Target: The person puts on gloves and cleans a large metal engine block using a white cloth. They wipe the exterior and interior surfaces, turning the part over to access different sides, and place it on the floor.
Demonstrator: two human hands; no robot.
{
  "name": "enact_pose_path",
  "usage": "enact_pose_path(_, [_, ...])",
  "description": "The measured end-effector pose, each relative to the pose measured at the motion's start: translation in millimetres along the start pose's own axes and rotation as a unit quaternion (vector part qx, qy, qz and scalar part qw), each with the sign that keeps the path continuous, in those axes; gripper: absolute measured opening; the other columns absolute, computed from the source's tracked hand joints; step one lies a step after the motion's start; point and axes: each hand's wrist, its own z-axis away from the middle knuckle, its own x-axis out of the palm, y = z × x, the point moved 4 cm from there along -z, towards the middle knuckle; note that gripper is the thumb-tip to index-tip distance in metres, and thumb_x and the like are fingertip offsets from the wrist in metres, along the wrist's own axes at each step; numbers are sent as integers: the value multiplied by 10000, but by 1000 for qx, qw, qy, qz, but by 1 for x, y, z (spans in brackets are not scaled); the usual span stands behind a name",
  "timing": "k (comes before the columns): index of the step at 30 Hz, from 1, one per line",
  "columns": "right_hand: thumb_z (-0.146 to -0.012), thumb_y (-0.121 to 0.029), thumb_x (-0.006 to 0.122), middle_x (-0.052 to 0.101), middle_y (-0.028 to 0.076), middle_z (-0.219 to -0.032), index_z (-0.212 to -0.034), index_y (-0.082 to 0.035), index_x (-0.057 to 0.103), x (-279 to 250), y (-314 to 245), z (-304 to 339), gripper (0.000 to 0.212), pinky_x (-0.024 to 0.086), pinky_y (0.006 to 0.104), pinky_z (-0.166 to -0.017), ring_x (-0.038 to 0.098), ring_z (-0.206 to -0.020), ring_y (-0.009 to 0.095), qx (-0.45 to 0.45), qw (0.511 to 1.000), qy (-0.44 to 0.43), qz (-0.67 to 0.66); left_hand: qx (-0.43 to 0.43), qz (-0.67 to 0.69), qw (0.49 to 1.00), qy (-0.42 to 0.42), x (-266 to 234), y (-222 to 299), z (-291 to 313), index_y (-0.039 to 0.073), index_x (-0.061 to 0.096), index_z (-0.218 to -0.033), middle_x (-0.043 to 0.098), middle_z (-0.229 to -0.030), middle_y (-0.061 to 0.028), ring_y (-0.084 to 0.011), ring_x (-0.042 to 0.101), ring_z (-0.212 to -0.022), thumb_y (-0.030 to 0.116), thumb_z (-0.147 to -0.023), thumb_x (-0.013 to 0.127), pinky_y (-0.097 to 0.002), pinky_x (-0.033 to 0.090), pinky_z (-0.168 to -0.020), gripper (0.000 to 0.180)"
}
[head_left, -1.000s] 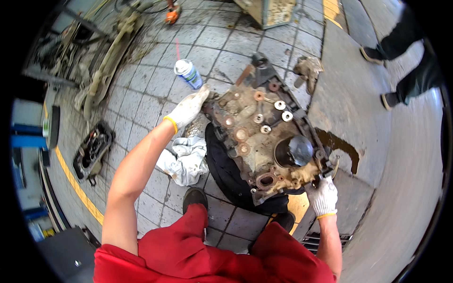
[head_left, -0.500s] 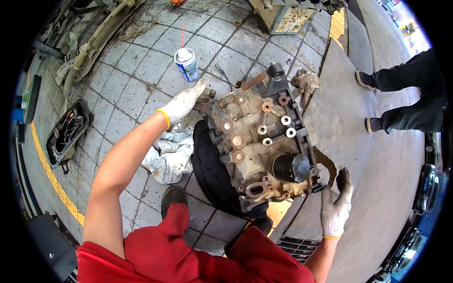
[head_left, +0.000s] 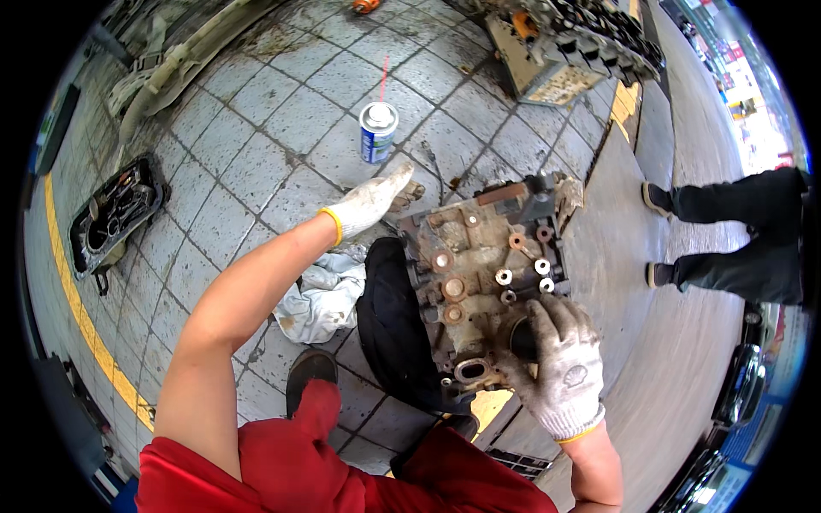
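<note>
Head view, blue-and-white spray can (head_left: 377,131) upright on tiled floor beyond rusty engine block (head_left: 483,274), left hand (head_left: 369,203) flat, released at block's far-left corner, right hand (head_left: 560,363) gripping block's near edge.

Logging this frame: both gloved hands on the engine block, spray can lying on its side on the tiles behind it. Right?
One thing is off: the spray can stands upright on the tiles, not on its side. The head view shows its round top facing up. The rest holds: the left hand is at the far corner of the engine block and the right hand lies on its near end.
</note>
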Motion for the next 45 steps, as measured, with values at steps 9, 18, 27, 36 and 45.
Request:
enact_pose_path(9, [-857,-380,816,628,182,-1237,-1373,-13,573,34,-6,-21,678,481,532,-1001,598,-1117,385,-14,990,-113,86,-18,131,991,-34,-26,-3,34,-8,631,-1420,685,-1400,-199,-298,627,-1301,604,-1100,465,-380,449,-1113,710])
enact_pose_path(18, [-940,-347,764,704,167,-1041,-1197,-84,674,50,-1,-40,378,538,522,-812,683,-939,411,79,989,-117,44,-172,189,960,-116,-1,-33,81,4,718,-1045,740,-906,-92,-199,703,-863,665,-1098,416,-365,586,-790,729])
enact_pose_path(27, [-938,-235,756,713,127,-1021,-1077,-99,703,56,5,-46,202,529,497,-851,677,-946,377,112,986,-116,50,-162,416,892,-75,89,-23,124,-81,430,-1524,550,-1503,-174,-318,572,-1374,606,-1114,442,-430,467,-1185,800])
enact_pose_path(36, [-889,-149,784,706,104,-1087,-1163,-100,693,53,17,-34,293,525,460,-848,675,-952,328,97,993,-69,6,-354,622,695,-67,110,-7,132,10,413,-1588,548,-1560,-157,-279,571,-1390,630,-1123,370,-422,402,-1220,776])
enact_pose_path(45, [-794,-50,846,722,117,-1058,-1181,-41,695,51,36,-8,416,575,404,-830,714,-937,317,74,977,145,-136,-307,573,759,-34,134,33,127,153,448,-1557,602,-1486,-76,-236,575,-1358,573,-1098,522,-426,440,-1151,627])
